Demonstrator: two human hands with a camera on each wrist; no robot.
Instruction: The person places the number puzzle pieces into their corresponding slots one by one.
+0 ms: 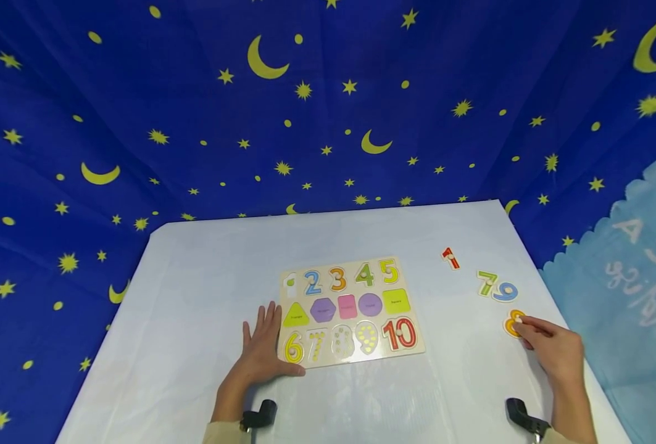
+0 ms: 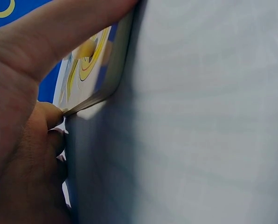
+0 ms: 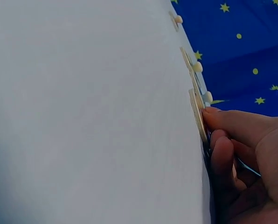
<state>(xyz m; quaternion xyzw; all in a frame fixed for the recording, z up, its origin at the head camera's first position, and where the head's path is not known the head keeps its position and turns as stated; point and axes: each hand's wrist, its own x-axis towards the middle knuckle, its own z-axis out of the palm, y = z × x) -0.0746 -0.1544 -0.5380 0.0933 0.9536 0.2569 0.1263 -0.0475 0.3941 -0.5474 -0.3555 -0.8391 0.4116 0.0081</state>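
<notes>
The right hand (image 1: 555,353) pinches a flat, orange wooden number 8 (image 1: 509,324) on the right side of the white worktop (image 1: 194,296). I can't tell if it's lifted up. Its little knob looks handy for small fingers to grab. The 8 is curvy, with a pale rim, and it's near a blue wooden number 9 (image 1: 505,291). Over here, the left hand (image 1: 263,351) has its fingers apart by the corner of a pale wooden puzzle board (image 1: 351,280), maybe so it won't slide.
</notes>
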